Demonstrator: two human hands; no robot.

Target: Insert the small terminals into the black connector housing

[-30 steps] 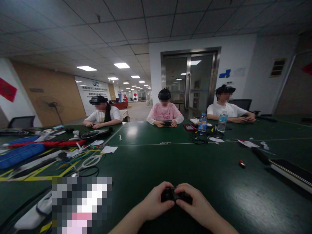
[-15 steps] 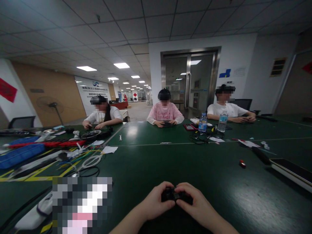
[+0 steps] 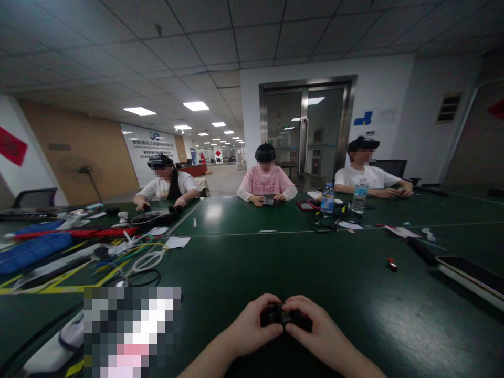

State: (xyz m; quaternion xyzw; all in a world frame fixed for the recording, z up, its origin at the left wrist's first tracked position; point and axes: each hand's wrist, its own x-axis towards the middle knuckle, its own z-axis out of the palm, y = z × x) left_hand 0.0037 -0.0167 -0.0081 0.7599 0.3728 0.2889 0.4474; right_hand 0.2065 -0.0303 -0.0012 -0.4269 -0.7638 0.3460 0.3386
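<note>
Hands (image 3: 285, 320) unmoved, around black part (image 3: 281, 315)

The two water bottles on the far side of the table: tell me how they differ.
The left bottle has a blue label and looks blue overall; the right bottle has a pale label and looks clearer. The left bottle seems slightly shorter than the right bottle. Both stand upright on the green table, apart, far from the left hand and right hand, which grip a small black object.
</note>
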